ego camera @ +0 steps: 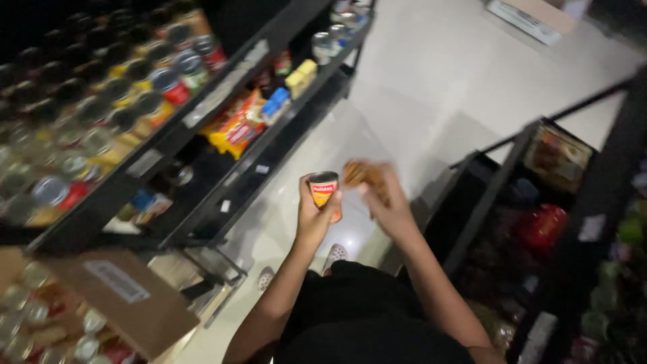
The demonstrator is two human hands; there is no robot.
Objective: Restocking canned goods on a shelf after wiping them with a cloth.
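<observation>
Left hand: our left hand (315,210) is wrapped around an upright orange can (324,192), held over the pale floor (418,101).
Right hand: our right hand (379,195) is blurred; it appears to pinch a brownish item (357,172) just beside the can.
Drop risk: we judge the blurred item could slip, or knock the can loose.
Shelf: the black shelf (222,91) of tins stands left.

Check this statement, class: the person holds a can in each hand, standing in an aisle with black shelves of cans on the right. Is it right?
One detail is wrong: the black shelves of cans stand on the left, not the right. The head view shows it. The rest holds: the left hand grips an orange-labelled can, and the right hand holds a blurred second can, in the aisle.
</observation>
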